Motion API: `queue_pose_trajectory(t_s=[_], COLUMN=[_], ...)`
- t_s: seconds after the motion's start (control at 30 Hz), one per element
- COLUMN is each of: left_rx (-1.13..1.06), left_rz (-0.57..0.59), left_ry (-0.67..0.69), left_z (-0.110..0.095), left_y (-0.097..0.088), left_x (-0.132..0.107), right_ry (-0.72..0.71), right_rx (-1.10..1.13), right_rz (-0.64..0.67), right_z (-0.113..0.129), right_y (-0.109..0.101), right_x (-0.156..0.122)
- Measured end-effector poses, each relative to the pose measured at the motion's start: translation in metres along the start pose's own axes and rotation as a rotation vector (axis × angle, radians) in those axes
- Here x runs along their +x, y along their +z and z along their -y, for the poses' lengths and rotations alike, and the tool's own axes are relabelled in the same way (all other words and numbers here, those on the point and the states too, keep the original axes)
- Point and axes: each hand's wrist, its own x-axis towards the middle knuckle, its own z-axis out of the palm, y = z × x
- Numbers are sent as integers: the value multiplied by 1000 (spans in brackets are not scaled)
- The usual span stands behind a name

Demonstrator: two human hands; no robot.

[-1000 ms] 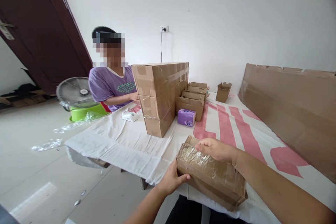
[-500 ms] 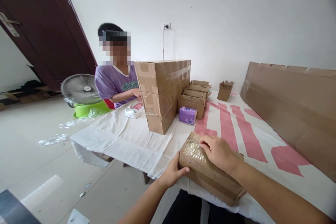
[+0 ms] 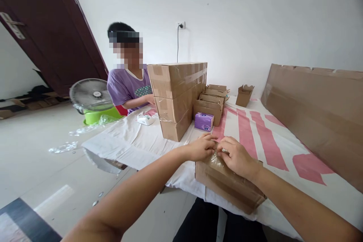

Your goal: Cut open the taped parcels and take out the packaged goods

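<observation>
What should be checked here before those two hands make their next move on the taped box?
1. Both hands on the taped box: ok. The left hand and right hand meet at its far end.
2. Box supported by the table: ok, though it lies close to the front edge.
3. What the hands pinch, if anything: cannot tell, since they hide it.
4. Room past the hands: ok. The purple pack lies apart, beyond them.
5. Co-worker out of the way: ok. The other person's hand is far off, by the stack of boxes.
</observation>
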Motion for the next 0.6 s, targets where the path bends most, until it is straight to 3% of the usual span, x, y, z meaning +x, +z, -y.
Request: queue_pose_trajectory(t_s=[0.1, 0.4, 0.5, 0.6], left_rx=[-94, -100, -85, -55], left_rz=[77, -7, -24, -58], left_ry=[-31, -124, -127, -100], left_z=[6, 8, 4, -4], left_y=[1, 6, 4, 4], left_x=[11, 9, 4, -5], right_ry=[-11, -100, 65, 405], right_rx=[-2, -6, 61, 39], right_rz=[42, 122, 62, -66], right_z=[-1, 3, 4, -8], right_y=[-9, -42, -62, -82], right_x=[-3, -23, -48, -88])
